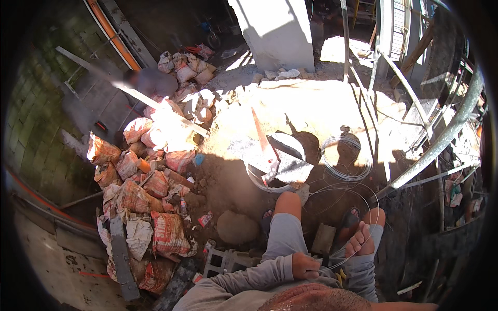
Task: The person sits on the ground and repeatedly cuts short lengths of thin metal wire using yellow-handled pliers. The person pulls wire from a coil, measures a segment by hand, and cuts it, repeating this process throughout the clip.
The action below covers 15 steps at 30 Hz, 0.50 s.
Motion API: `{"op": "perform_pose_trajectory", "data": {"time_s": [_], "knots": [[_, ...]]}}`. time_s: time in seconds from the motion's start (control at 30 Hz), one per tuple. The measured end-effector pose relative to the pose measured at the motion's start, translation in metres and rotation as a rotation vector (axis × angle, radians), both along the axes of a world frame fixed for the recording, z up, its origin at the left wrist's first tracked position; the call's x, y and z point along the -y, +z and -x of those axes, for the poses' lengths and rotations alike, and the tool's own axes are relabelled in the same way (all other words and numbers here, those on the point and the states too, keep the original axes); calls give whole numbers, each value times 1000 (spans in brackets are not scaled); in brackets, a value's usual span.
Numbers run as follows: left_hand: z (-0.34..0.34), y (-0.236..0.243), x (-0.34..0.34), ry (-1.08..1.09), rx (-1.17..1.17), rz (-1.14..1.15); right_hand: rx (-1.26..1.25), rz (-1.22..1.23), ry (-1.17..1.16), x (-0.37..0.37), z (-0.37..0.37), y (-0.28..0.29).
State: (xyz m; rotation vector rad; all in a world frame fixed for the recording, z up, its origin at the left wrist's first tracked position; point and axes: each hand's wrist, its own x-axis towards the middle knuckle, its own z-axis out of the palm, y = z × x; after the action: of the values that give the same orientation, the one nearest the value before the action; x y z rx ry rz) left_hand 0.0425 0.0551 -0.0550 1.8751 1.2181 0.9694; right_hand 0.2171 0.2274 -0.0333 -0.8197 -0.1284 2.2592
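Observation:
A thin strand of wire (332, 266) stretches between my two hands in front of my lap. My left hand (305, 266) is closed in a fist on its left part. My right hand (359, 240), raised by my right knee, pinches the wire with curled fingers. From there the strand bows up in a wide loop toward a wire coil (358, 175), which lies on the ground ahead. Left of the coil stands a round white drum (252, 175). A flat grey plate (294, 170) and a reddish bar-like piece (263, 137) rest on top of it.
Filled sacks (170, 231) are heaped at left, with a plank (122, 254) across some. Hollow blocks (220, 260) lie near my left side, a brick (323, 238) between my feet. A thick pole (441, 147) slants at right. Another person (155, 83) is at the far left.

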Motion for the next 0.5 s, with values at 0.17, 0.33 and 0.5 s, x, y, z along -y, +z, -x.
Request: {"op": "perform_pose_trajectory", "data": {"time_s": [0.17,0.33,0.5], "knots": [[11,-7,0,-53,57,174,-92,-80,-40,3,-3,-16],[8,20,-31,-56,320,504,-434,-136,59,14,22,-2],[-8,14,-45,-30,848,908,-69,-356,4,28,49,15]]}}
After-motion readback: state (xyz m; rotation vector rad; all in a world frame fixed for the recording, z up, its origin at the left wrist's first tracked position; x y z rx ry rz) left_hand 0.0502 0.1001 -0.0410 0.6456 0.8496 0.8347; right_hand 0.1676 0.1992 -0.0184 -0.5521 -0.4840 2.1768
